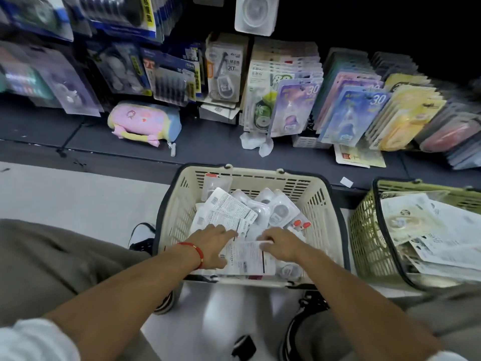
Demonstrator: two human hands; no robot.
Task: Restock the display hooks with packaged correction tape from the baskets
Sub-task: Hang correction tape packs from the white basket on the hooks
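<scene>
Down in the cream basket (322,204) lies a heap of packaged correction tape (260,209) — backs up mostly, barcodes showing. Both hands reach into it: the left hand (212,246) rests with fingers spread fairly flat on one card (246,257), the right hand (282,243) curls its fingers over that card's top edge. A green basket (364,230) of packets stands just beside — hanging stock (351,105) crowds the shelf beyond.

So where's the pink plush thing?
In the head view, the pink plush lies on the dark shelf, upper left of the cream basket, under the hanging packs.
</scene>
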